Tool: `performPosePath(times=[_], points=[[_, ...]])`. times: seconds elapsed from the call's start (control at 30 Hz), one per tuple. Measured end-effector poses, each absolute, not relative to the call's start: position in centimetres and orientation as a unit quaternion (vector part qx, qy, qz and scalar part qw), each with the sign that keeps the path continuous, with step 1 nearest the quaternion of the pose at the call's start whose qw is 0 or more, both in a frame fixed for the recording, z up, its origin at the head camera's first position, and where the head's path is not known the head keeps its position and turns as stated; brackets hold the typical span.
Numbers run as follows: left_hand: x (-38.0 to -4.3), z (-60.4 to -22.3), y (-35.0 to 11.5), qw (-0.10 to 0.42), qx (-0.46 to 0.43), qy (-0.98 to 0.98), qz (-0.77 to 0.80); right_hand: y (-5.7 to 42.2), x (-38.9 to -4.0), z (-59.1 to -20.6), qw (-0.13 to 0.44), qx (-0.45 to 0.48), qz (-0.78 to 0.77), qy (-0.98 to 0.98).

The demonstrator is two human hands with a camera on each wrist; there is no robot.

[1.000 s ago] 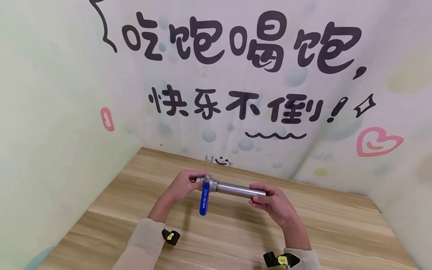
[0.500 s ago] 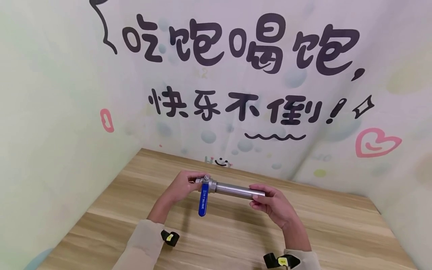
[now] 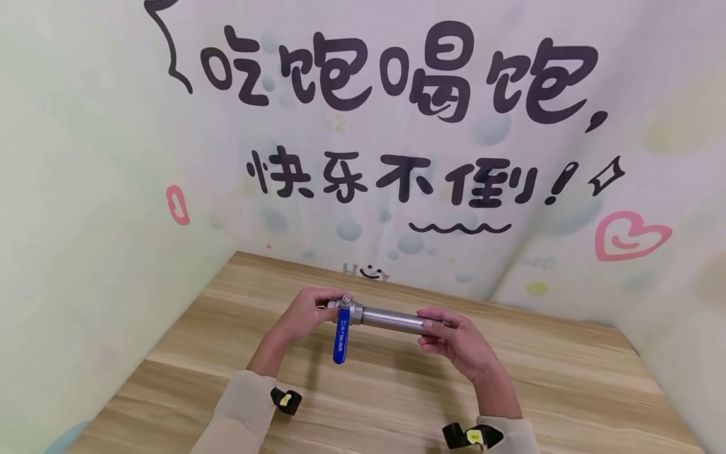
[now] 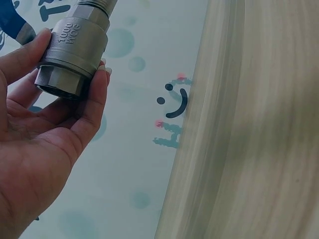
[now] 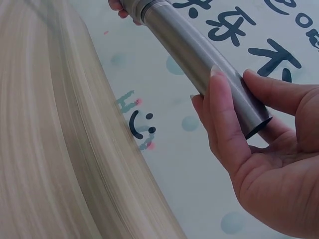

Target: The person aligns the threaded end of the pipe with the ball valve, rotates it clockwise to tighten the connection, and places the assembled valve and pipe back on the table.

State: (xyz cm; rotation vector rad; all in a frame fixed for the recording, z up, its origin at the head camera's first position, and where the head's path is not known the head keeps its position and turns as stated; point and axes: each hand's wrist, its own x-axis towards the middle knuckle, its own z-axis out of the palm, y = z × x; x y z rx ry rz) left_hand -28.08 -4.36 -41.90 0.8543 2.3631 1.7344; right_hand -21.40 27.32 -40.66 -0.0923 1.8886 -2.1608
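Two hands are holding one metal assembly above the wood-grain table [image 3: 374,403], near the printed back wall [image 3: 317,239]. Left hand [image 3: 300,315] is pinching the ball valve [image 4: 75,45] between thumb and fingers, close to its open end. Right hand [image 3: 462,343] is pinching the steel pipe [image 3: 391,320] near its free end, thumb on one side and fingers on the other. Pipe and valve are meeting end to end, with the pipe running roughly parallel to the table's rear edge; how deep it is sitting inside the valve cannot be told. As for hollow parts, the valve's hexagonal mouth [image 4: 60,90] is facing the left palm and showing a dark interior, contents not discernible; the pipe's bore is lying out of sight. The valve body is bearing the marking "1000 WOG". Its blue lever [image 3: 341,337] is pointing toward the person, crosswise to the pipe. Both forearms are wearing beige sleeves [image 3: 241,403], and a black device [image 3: 290,401] is projecting from the left wrist.
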Motion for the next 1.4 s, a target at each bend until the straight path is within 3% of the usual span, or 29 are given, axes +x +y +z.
performPosePath(times=[1.4], points=[[-28.12, -41.98, -4.32, 0.043, 0.272, 0.765, 0.582, 27.05, -21.37, -40.45, 0.126, 0.003, -0.753, 0.646]])
